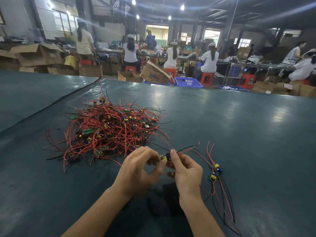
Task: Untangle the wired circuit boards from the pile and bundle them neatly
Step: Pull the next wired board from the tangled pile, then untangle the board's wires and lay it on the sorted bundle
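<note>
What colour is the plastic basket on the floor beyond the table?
The basket is blue, with a slotted wall; the head view shows it.

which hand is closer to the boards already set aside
Right. The right hand sits just left of the set-aside boards; the left hand is farther left, nearer the pile.

Bare ceiling lamps (133, 2) lit the hall coolly and flared into streaks, and a bright doorway (157, 32) at the back was washed out. Their light lay as pale glare patches on the dark bench (256, 134). A soft, dark shadow sat on the bench near the lower edge. The pile (109, 127) was sharp; the far workers (209, 60) were soft and smeared. Straight edges bowed toward the view's borders, and the corners stretched.
</note>
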A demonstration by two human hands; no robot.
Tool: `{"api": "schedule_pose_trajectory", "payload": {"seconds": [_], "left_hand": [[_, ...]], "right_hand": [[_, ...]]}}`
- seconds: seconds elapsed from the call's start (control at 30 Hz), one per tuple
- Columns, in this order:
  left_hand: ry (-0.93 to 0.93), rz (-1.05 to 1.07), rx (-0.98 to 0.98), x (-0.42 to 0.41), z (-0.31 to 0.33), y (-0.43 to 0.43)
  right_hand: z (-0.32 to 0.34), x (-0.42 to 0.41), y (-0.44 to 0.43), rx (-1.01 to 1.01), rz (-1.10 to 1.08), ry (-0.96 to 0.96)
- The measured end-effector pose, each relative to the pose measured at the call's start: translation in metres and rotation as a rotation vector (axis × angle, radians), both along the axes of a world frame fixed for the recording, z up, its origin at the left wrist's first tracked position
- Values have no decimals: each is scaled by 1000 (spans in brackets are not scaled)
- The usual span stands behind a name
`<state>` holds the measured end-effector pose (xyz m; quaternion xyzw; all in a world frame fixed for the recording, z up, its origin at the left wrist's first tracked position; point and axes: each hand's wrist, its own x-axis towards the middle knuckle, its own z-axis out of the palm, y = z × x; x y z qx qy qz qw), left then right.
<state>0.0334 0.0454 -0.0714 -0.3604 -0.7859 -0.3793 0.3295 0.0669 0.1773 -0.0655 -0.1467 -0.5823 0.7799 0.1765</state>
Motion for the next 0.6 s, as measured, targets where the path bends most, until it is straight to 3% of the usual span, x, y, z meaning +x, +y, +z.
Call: {"api": "schedule_pose_trajectory", "payload": {"seconds": [0.13, 0.27, 0.47, 0.6], "left_hand": [[-360, -99, -38, 3, -5, 4], [-687, -53, 185, 4, -6, 13], [-853, 29, 331, -2, -3, 13], [-929, -40, 390, -2, -3, 12]], "right_hand": [[-3, -5, 1, -14, -25, -17], [-5, -7, 2, -42, -6, -18], [-7, -8, 1, 59, 11, -9], [-7, -7, 1, 44, 6, -4]]}}
